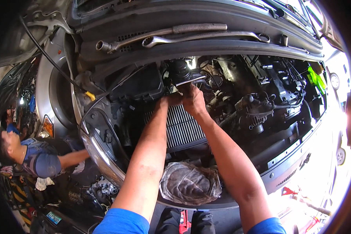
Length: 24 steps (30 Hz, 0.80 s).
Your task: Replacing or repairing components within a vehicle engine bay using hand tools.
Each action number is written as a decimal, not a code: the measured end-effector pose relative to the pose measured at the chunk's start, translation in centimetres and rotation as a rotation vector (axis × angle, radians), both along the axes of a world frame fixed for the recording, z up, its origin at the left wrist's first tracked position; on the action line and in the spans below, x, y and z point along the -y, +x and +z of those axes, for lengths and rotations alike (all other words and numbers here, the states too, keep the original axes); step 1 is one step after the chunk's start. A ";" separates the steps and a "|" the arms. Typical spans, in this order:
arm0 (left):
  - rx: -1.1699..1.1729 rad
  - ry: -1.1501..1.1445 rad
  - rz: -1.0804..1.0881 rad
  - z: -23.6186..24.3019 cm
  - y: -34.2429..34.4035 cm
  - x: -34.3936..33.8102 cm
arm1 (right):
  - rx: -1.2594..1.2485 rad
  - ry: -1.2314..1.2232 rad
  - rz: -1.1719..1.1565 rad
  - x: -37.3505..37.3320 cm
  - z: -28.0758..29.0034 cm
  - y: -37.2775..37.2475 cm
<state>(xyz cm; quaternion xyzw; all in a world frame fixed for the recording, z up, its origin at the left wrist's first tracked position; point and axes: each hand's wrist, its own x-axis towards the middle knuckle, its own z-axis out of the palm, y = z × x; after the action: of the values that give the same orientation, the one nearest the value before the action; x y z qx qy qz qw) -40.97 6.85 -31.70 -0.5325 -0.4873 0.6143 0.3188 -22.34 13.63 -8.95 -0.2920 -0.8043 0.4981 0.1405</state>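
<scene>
Both my arms reach into a car's engine bay. My right hand [194, 100] has its fingers curled just under a black ribbed intake hose [179, 67] and a shiny metal edge [191, 80]; what it grips is too dark to make out. Close beside it, my left hand [172, 100] reaches in at the same spot, its fingers hidden in shadow. Below my hands lies a pleated air filter [185, 126] in a dark housing. To the left of my hands sits a black box-shaped cover [138, 85].
Two long wrenches, one a box-end wrench [206, 38] and one a socket handle [199, 28], lie on the cowl. A dirty rag [190, 183] rests on the front edge. The engine [257, 109] fills the right side. A co-worker [35, 154] is at the left.
</scene>
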 end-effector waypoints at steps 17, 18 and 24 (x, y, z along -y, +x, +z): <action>0.068 0.009 -0.199 -3.9 -3.7 -0.3 | -0.148 -0.083 0.083 -1.5 -0.2 0.9; 0.074 0.014 -0.219 -4.2 -3.6 -0.7 | -0.320 -0.118 0.090 -1.7 -2.8 -0.1; 0.067 -0.038 -0.237 -4.2 -7.7 3.2 | -0.028 -0.071 -0.019 1.4 0.9 -0.3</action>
<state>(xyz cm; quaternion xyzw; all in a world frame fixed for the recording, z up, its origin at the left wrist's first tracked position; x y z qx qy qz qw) -48.62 3.63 -35.94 -0.6126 -0.4196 0.5634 0.3623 -22.65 12.21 -8.00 -0.2972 -0.7814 0.5290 0.1460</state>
